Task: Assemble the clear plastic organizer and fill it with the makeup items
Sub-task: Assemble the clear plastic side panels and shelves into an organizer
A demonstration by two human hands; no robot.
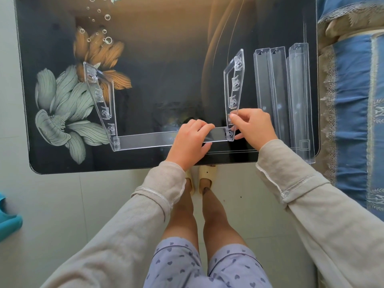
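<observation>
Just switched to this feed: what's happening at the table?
A person is mid-assembly. The left hand grips the bottom shelf strip, which meets the left side panel; the right hand pinches the right side panel at the strip's other end. Spare strips lie to the right. No makeup shows.

Tabletop [166, 59]: glossy, smooth, reflective surface.
Organizer frame [145, 140]: clear, glossy hard plastic.
Loose trays [280, 90]: same clear, smooth plastic.
Sleeves [158, 183]: matt, soft cloth.
Bed cover [349, 100]: woven cloth, lace trim.
</observation>
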